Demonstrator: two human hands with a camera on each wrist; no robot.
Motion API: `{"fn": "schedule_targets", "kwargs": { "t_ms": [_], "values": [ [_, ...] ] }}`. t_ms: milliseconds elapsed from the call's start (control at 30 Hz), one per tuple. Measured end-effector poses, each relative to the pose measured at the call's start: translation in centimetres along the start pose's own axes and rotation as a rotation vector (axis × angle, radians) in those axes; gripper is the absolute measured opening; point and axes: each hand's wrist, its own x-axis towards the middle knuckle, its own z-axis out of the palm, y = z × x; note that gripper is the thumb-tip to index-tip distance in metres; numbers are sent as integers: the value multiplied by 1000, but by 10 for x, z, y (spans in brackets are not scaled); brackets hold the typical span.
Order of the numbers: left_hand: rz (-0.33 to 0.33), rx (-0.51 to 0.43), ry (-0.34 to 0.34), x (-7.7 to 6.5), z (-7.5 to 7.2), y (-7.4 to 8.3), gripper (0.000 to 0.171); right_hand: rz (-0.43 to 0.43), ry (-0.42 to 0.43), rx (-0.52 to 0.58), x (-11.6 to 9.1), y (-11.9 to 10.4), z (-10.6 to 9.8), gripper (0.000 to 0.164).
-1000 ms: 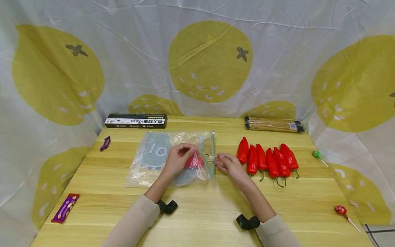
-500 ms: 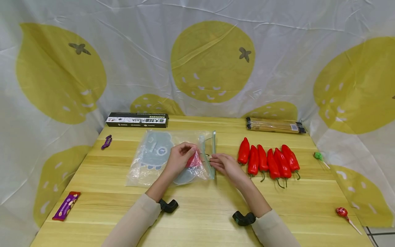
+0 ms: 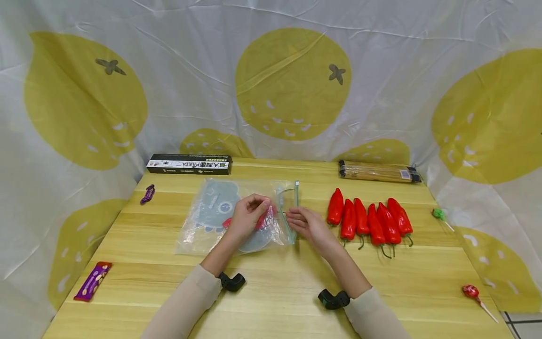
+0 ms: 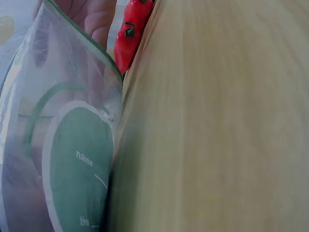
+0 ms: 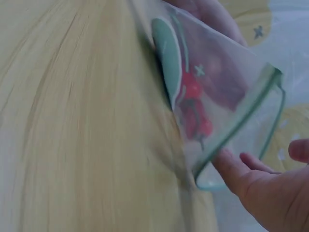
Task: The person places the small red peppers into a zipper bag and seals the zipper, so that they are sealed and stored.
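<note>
A clear zip bag (image 3: 190, 241) with a grey-green cartoon print lies on the wooden table, its mouth facing right. My left hand (image 3: 247, 215) pinches the upper film near the mouth and lifts it. Red peppers (image 5: 192, 118) with green stems show through the plastic inside the bag; part of the red is hidden behind the left hand. At the green-edged mouth (image 5: 241, 116), my right hand (image 3: 311, 228) has its extended fingers right at the rim, holding nothing else. To its right, several red peppers (image 3: 367, 221) lie side by side.
A black pasta box (image 3: 189, 164) stands at the back left, a packet of thin sticks (image 3: 377, 172) at the back right. A small purple candy (image 3: 147, 194) and purple bar (image 3: 93, 281) lie left; green (image 3: 438, 214) and red (image 3: 471, 291) lollipops lie right.
My right hand has moved left to the bag's mouth, its fingers now at the rim. Red inside the bag has shifted left, showing past the left hand. The left hand keeps its pinch.
</note>
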Motion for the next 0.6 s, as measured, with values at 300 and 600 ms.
{"fn": "schedule_targets", "kwargs": {
  "t_ms": [300,600],
  "values": [
    [-21,9,-26,-9,0,25,19,-126,227,-424,-46,-4,-48,42],
    [-31,-40,-51,-1,-3,8,23,-140,495,-869,-61,9,-71,39]
  ]
}}
